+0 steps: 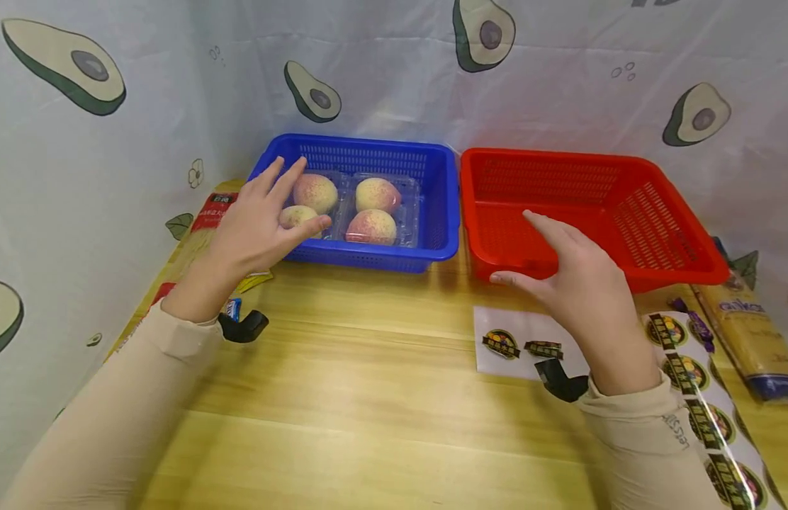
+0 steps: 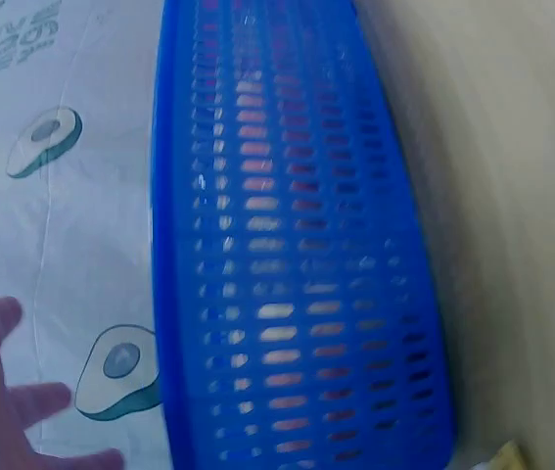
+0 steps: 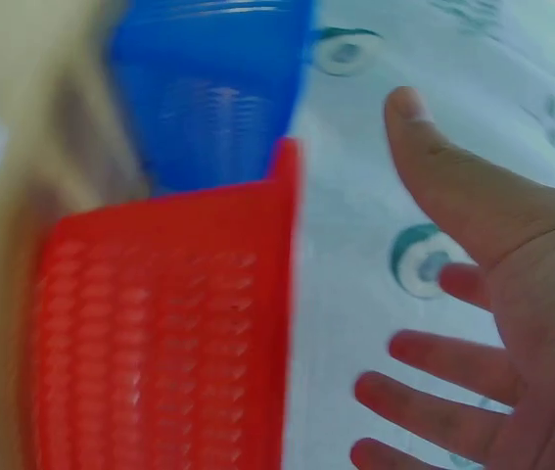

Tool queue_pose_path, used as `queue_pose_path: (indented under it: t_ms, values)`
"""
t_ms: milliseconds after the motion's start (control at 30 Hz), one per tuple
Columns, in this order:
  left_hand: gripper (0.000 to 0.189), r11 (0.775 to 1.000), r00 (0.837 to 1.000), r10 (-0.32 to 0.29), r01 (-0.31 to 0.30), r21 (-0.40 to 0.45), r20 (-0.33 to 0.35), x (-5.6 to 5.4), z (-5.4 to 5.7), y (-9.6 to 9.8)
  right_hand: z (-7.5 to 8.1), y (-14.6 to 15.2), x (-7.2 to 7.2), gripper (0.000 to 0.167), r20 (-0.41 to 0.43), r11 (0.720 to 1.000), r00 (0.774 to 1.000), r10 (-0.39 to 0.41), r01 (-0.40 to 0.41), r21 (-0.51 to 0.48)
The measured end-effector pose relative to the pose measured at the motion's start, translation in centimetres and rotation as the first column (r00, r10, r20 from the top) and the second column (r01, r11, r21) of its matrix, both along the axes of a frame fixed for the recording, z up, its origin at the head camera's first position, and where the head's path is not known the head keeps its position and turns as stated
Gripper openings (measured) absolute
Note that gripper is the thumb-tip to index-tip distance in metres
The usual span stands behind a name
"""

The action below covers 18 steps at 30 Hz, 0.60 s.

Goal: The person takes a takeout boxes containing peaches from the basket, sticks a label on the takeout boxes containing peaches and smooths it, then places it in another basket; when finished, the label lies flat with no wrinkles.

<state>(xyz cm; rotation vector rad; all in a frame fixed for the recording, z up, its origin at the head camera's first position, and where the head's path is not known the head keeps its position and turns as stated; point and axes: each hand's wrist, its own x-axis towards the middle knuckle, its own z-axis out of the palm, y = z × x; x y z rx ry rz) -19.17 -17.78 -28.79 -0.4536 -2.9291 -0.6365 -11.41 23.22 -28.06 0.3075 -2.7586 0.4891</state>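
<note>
My left hand hovers at the left front corner of a blue basket, fingers spread and nothing held. Inside that basket lie several peaches in a clear plastic clamshell box, partly hidden by the hand. Over the front of a red basket my right hand is held with thumb and fingers apart, grasping nothing. The red basket's visible inside is bare. In the right wrist view, the red basket stands beside the blue one.
A white sheet bearing two round-logo stickers lies before the red basket. To the right are a strip of stickers and a yellow-brown package. Red packets lie at the left edge. An avocado-print curtain hangs behind.
</note>
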Motion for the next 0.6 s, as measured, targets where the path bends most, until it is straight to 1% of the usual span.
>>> queue_pose_path:
  t_ms: [67,167,233,300,367,433,533,600]
  values:
    - [0.093,1.0,0.998,0.017,-0.017,0.011,0.057,-0.7,0.5,-0.1,0.4,-0.2,-0.5,0.096,0.071,0.999,0.997,0.001,0.003,-0.048]
    - [0.094,0.999,0.991,0.026,-0.029,0.018,0.13,-1.9,0.9,-0.2,0.8,-0.1,-0.9,0.093,0.173,0.995,0.985,0.007,0.01,-0.1]
    - [0.095,1.0,0.989,0.025,-0.027,0.011,0.148,-2.6,1.1,-0.3,0.9,0.2,-1.1,0.091,0.236,0.993,0.972,0.013,0.016,-0.119]
    - [0.095,1.0,0.988,0.028,-0.029,0.0,0.154,-3.2,1.2,-0.5,0.8,0.6,-1.2,0.09,0.28,0.991,0.96,0.02,0.019,-0.134]
    - [0.096,0.999,0.987,0.035,-0.032,-0.023,0.16,-3.5,1.3,-0.7,0.7,1.0,-1.3,0.087,0.311,0.989,0.95,0.031,0.015,-0.145]
    - [0.097,0.998,0.985,0.042,-0.033,-0.055,0.167,-3.6,1.4,-0.8,0.4,1.4,-1.4,0.083,0.325,0.988,0.944,0.049,0.002,-0.156]
    - [0.099,0.995,0.983,0.055,-0.04,-0.087,0.176,-3.6,1.3,-1.1,-0.1,1.8,-1.7,0.074,0.335,0.984,0.938,0.092,-0.035,-0.172]
    - [0.099,0.995,0.982,0.058,-0.043,-0.088,0.181,-3.5,1.2,-1.2,-0.5,1.9,-1.9,0.069,0.338,0.982,0.934,0.118,-0.058,-0.18]
